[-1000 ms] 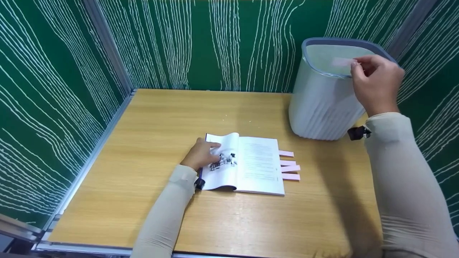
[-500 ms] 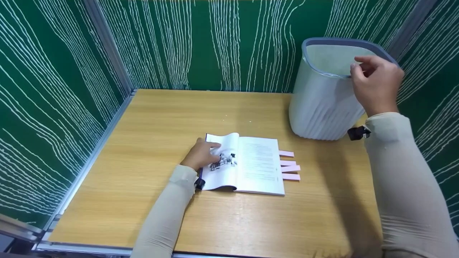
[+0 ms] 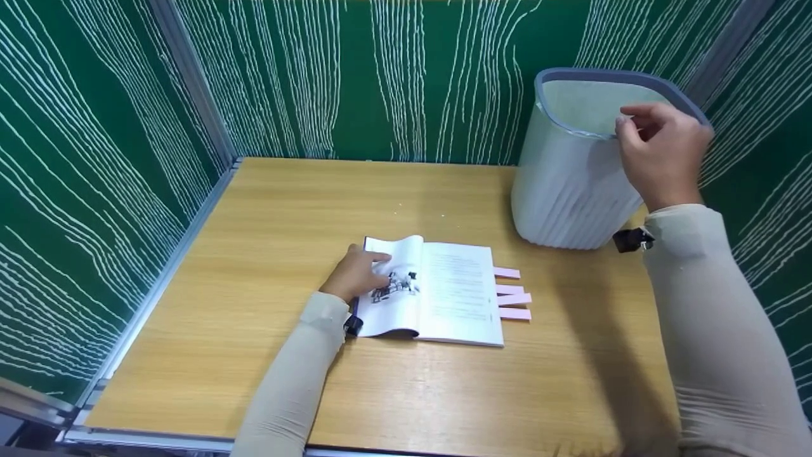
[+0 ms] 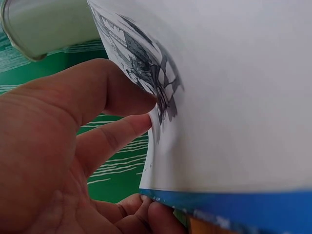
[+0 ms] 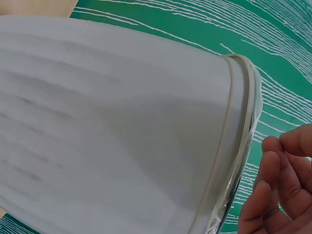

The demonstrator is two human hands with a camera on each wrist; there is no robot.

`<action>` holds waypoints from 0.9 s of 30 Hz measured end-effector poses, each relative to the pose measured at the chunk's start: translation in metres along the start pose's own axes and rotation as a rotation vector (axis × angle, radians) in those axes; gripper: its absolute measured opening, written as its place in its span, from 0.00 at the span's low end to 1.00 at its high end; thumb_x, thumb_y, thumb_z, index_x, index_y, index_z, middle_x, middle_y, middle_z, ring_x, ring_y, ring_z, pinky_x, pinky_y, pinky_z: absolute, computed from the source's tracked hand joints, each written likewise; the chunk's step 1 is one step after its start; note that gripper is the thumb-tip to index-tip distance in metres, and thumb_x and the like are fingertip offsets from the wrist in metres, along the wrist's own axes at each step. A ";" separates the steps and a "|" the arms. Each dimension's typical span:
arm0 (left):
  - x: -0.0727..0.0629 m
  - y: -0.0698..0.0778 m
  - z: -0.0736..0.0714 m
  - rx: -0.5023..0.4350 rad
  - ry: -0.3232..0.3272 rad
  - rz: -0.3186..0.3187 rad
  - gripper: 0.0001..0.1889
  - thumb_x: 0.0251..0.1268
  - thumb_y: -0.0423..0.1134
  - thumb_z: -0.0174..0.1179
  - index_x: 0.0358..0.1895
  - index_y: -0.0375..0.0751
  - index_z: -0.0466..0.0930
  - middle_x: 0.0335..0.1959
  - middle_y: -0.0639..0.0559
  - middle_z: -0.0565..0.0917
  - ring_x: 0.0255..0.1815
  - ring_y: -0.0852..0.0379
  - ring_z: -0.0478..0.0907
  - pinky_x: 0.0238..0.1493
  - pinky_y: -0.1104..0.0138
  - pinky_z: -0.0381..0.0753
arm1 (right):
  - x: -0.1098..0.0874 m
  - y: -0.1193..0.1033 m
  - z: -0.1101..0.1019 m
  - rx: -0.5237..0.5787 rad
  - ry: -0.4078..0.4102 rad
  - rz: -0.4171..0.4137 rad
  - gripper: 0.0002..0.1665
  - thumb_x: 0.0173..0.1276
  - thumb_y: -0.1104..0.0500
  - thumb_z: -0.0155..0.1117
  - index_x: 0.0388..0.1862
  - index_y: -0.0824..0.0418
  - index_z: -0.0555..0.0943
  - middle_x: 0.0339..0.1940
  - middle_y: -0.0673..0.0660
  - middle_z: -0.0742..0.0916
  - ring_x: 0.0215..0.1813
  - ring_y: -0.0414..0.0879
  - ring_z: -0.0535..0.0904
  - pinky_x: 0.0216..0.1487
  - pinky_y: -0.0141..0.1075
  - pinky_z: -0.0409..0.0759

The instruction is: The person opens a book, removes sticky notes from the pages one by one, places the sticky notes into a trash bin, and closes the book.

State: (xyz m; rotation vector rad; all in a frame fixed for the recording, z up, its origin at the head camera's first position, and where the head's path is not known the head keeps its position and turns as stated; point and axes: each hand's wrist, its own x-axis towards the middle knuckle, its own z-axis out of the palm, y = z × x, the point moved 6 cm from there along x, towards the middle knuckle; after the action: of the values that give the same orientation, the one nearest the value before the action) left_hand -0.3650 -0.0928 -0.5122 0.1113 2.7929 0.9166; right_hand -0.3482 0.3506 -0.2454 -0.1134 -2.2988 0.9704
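An open book (image 3: 460,292) lies on the table, a black-and-white drawing on its left page and printed text on the right. Several pink paper strips (image 3: 514,313) stick out past its right edge. My left hand (image 3: 356,273) holds the left side of the book. In the left wrist view its thumb (image 4: 126,92) presses the curved page, while the lower fingers (image 4: 146,212) lie under the blue cover. Over the near right rim of a pale bin (image 3: 571,184) hovers my right hand (image 3: 669,149), fingers loosely bent. Nothing shows between its fingertips in the right wrist view.
The bin, with a grey rim (image 3: 609,74), stands at the table's back right corner, a clear liner (image 5: 226,200) folded over its edge. Green walls (image 3: 355,76) with white wavy lines enclose the wooden table (image 3: 266,222). Tiny white specks lie behind the book.
The pink strip pinched by my right hand over the bin a second ago has left the fingers and dropped out of sight. My left hand and the book have stayed put.
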 end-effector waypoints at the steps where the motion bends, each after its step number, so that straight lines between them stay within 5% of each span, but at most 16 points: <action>1: 0.000 0.000 0.000 -0.002 0.000 0.002 0.31 0.58 0.43 0.73 0.69 0.59 0.80 0.71 0.38 0.67 0.58 0.47 0.74 0.58 0.59 0.79 | -0.001 0.000 0.001 0.007 -0.001 -0.003 0.23 0.75 0.38 0.61 0.61 0.45 0.86 0.55 0.52 0.88 0.44 0.35 0.78 0.53 0.23 0.79; 27: 0.002 -0.001 0.000 -0.039 0.012 0.003 0.31 0.57 0.41 0.75 0.68 0.57 0.81 0.71 0.36 0.67 0.56 0.47 0.76 0.57 0.59 0.82 | -0.046 -0.002 0.042 0.022 -0.050 -0.136 0.20 0.77 0.44 0.63 0.58 0.52 0.87 0.51 0.54 0.89 0.43 0.41 0.77 0.45 0.21 0.76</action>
State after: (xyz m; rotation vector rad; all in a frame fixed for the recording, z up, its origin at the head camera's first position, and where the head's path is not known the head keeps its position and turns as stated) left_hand -0.3667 -0.0935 -0.5133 0.1048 2.7847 0.9750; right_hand -0.3358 0.3092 -0.2899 0.0759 -2.3072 0.9379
